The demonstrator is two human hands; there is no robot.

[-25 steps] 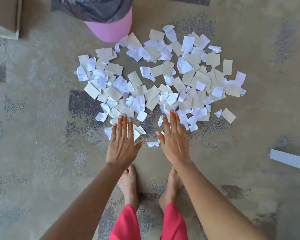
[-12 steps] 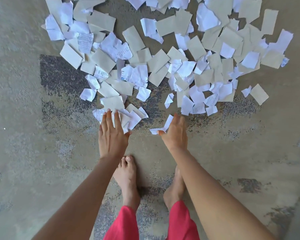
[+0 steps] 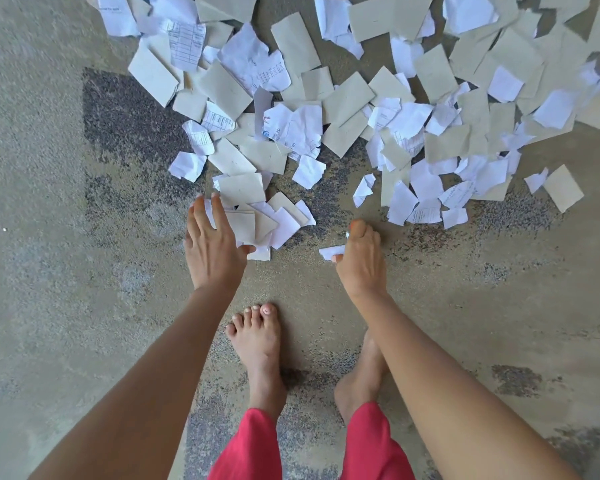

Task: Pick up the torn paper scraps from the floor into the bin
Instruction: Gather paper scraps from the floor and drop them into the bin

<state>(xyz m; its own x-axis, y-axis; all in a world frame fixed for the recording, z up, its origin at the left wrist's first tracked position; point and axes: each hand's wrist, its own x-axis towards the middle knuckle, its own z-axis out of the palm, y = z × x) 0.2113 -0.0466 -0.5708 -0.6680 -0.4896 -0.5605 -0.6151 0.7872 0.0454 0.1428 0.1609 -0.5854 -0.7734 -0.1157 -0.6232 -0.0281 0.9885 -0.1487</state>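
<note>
Pinched white scrap [image 3: 331,252] in right hand [image 3: 361,261]; left hand [image 3: 215,251] flat, unclenched, on scrap pile [image 3: 243,188]. Needed raking toward pinch.

Dozens of paper scraps [image 3: 343,109], white and beige, beyond exact counting; at their edge one left hand [image 3: 212,251], one right hand [image 3: 361,261], two bare feet [image 3: 257,344].

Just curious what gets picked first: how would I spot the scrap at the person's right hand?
Find the spread of white and beige paper scraps on the grey floor, then its near edge by the right hand. The small white torn scrap pinched there lies alone on bare floor, clear of the pile.
</note>
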